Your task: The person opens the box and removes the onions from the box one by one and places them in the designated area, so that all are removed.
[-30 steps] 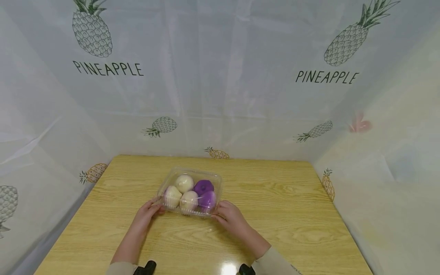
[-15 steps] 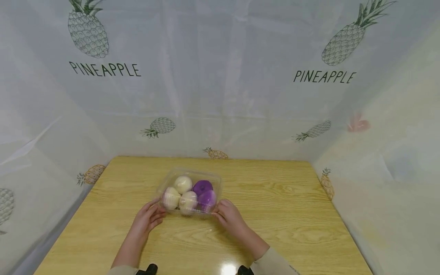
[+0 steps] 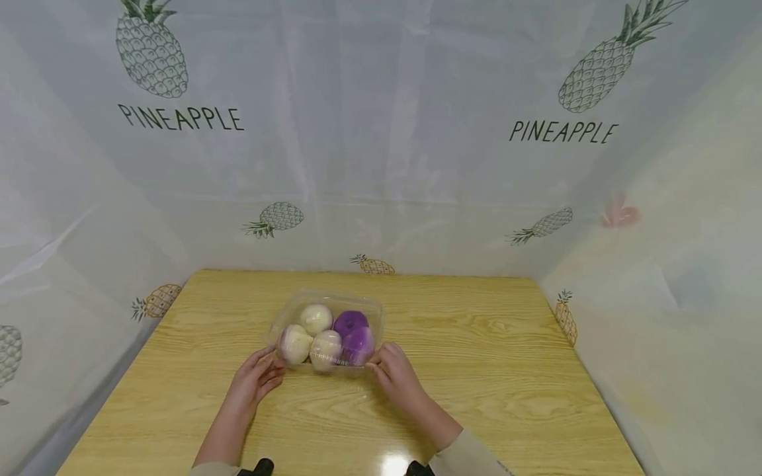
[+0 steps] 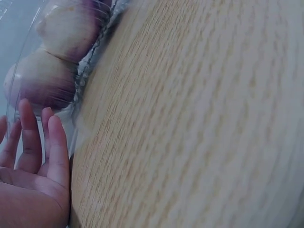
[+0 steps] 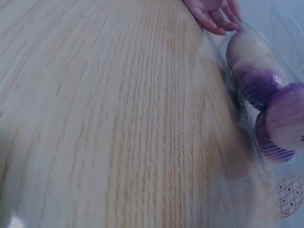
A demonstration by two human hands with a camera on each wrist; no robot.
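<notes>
Head view, with twelve o'clock being taken as the far side: the left hand [image 3: 257,377] is being rested against the container's eight o'clock corner, its fingers [image 4: 31,140] being held long and spread apart, as is also being shown by the left wrist view. At the four o'clock corner, the edge is being pinched by the right hand [image 3: 395,373] between thumb and bent fingers.

Between the two hands, the clear container [image 3: 336,297] is being held at about eleven o'clock from the table's middle. Five round pieces are being enclosed by it: white ones are being seen at eleven [image 3: 317,318], nine [image 3: 295,344] and six o'clock [image 3: 327,350], purple ones at two [image 3: 351,323] and four [image 3: 359,346]. From the left wrist, the nearest pale pieces [image 4: 42,78] are being seen tinged with purple.

Toward six o'clock, the wrists are being bordered by beige sleeves [image 3: 467,455] and small black objects [image 3: 262,467], and glare [image 3: 394,464] is being thrown back by the wood-grained table [image 3: 476,344]. Beyond the twelve o'clock edge, a pale sheet [image 3: 381,132] is being hung, pineapple drawings [image 3: 153,58] and dark lettering [image 3: 180,118] being displayed at ten and two o'clock.
</notes>
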